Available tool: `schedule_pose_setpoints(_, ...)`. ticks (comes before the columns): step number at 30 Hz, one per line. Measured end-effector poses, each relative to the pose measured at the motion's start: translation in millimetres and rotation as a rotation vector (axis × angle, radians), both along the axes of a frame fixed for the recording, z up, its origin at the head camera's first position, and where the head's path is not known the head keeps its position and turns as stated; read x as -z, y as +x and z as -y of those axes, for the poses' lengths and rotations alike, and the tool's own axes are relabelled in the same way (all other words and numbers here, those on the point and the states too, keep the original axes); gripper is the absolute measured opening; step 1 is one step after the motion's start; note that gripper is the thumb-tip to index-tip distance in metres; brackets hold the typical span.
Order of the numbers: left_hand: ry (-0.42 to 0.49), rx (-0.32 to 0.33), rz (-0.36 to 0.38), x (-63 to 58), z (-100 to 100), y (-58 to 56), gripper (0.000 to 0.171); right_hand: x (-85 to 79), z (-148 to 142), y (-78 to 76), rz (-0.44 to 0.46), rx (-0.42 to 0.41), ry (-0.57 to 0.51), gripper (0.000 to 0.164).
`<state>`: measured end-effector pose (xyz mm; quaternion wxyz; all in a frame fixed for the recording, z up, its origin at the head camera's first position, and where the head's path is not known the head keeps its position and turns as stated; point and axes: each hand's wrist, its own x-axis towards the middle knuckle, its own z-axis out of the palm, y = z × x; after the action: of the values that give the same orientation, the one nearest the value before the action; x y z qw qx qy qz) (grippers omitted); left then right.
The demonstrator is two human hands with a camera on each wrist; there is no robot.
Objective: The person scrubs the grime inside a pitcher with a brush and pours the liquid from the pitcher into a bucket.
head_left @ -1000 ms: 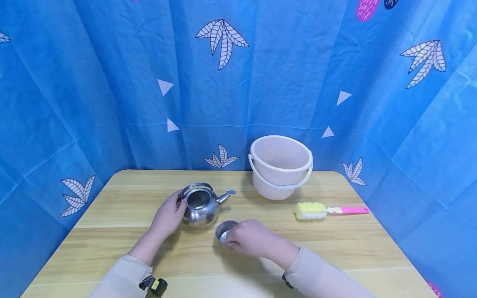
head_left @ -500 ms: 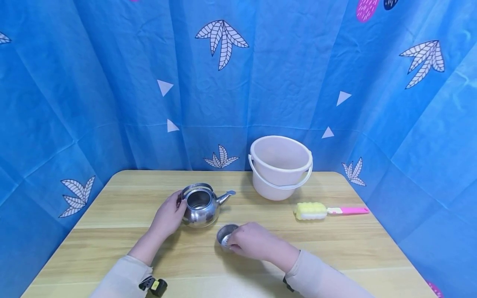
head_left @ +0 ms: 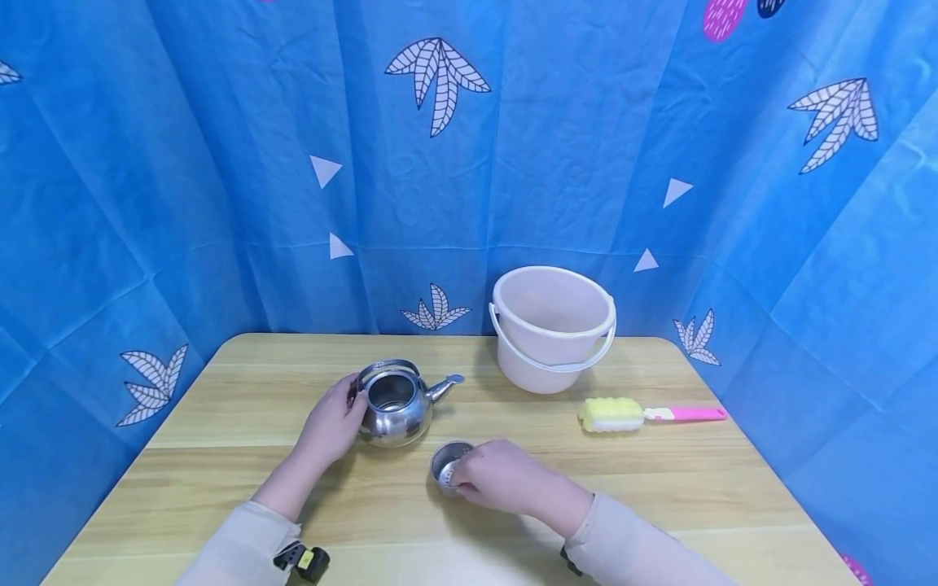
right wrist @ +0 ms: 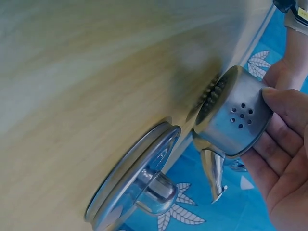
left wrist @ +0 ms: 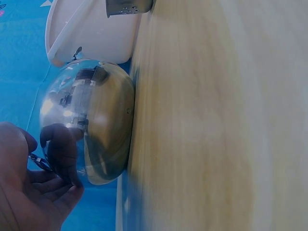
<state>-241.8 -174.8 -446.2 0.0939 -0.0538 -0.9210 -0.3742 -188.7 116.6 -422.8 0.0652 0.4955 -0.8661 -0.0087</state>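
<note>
A shiny steel teapot stands lidless at the middle of the table, its spout towards the right. My left hand grips it at the handle side, thumb near the rim; in the left wrist view the fingers lie against the rounded body. A small steel strainer basket with punched holes is pinched at its rim between thumb and fingers of my right hand, in front of the teapot. The knobbed steel lid lies on the table in the right wrist view; the right arm seems to hide it in the head view.
At the back right stands a white bucket with its handle hanging down in front. A yellow sponge brush with a pink handle lies near the right edge. Blue patterned curtain surrounds the table at the back and sides.
My right hand and the strainer basket have shifted slightly right and towards the front of the table. The left hand and the teapot stay in place.
</note>
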Motion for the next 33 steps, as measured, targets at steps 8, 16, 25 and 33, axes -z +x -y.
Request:
schedule_pose_setpoints(8,-0.001,0.006,-0.012,0.4,-0.5,-0.6,0.052,1.1,-1.0,2.5,0.003,0.014,0.04,0.017)
schedule_pose_setpoints(16,0.0,0.001,-0.001,-0.5,-0.7,-0.1,0.053,0.2,-1.4,5.1,0.029,0.027,0.06,0.019)
schedule_pose_setpoints(25,-0.004,-0.005,-0.003,-0.9,-0.6,0.4,0.053,0.1,-2.1,5.3,0.048,0.033,0.052,0.016)
schedule_pose_setpoints(33,-0.004,0.0,-0.003,-0.7,-0.4,-0.4,0.053,1.1,-4.4,2.4,0.072,0.029,0.03,0.014)
